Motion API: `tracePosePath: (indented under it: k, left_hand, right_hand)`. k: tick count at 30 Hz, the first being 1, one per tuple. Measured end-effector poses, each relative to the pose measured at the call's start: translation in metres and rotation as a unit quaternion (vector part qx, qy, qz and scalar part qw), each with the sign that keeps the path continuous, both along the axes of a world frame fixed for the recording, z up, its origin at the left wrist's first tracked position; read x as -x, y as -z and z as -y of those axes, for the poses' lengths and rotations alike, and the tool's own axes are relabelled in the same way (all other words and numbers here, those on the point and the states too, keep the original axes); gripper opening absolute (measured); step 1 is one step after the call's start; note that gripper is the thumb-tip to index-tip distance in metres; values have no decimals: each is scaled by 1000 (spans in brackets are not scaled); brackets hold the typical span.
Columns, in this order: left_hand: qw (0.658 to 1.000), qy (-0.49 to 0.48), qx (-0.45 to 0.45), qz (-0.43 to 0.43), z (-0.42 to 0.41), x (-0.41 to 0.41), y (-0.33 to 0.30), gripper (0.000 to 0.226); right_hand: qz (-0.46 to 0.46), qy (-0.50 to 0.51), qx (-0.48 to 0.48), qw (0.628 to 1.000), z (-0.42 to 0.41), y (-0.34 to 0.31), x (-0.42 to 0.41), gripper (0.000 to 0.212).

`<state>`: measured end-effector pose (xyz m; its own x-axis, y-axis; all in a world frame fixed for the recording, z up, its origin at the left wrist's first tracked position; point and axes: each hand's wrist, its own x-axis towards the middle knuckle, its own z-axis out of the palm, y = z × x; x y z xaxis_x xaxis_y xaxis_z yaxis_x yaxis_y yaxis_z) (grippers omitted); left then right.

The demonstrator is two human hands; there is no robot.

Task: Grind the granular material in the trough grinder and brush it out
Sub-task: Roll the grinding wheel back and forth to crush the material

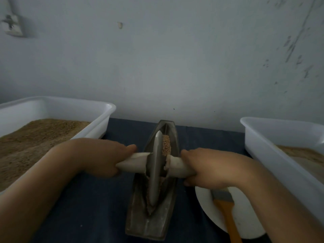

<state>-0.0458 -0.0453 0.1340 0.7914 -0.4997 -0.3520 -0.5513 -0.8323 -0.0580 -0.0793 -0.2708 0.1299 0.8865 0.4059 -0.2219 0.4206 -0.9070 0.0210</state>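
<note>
Granular material (166, 145), tan and coarse, is caked on the right face of the grey metal grinding wheel (156, 169), and more lies dark down in the groove of the long, boat-shaped grey metal trough grinder (168, 207) sitting mid-desk on the dark blue cloth (87, 207). Left hand (98, 158) is wrapped round the left end of the pale wooden axle handle (135, 163), right hand (205, 166) clenched on the right end, wheel upright in the channel. So we're squarely in the grinding step, by my read, brushing not yet begun. The orange-handled flat brush (226, 211) lies untouched on the round white plate (245, 223) just right of the trough. White plastic tubs of sandy grain flank the scene, one left (57, 106), one right (263, 137). Next up, I'd say: even pressure from both hands, rolling the wheel along the groove without tipping it, so grain stuck to the wheel drops back in.
</note>
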Motion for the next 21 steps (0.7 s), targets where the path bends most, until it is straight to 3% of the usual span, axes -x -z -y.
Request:
tracePosePath:
  k: [4, 7, 13, 18, 21]
  left_hand:
    - [1000, -3, 14, -14, 1, -5, 3, 27]
    - [998, -15, 55, 13, 6, -16, 12, 30]
    - [987, -44, 62, 139, 16, -42, 30, 37]
    - [953, -34, 85, 289, 20, -51, 47, 39]
    - [953, -34, 86, 290, 19, -49, 48, 40]
  right_hand:
    - [-7, 4, 0, 1000, 0, 2, -3, 33]
    - [39, 31, -14, 999, -1, 11, -16, 28]
    - [184, 44, -22, 982, 8, 32, -43, 32]
    - [245, 51, -20, 968, 8, 40, -48, 31]
    - [250, 45, -2, 967, 7, 38, -46, 29]
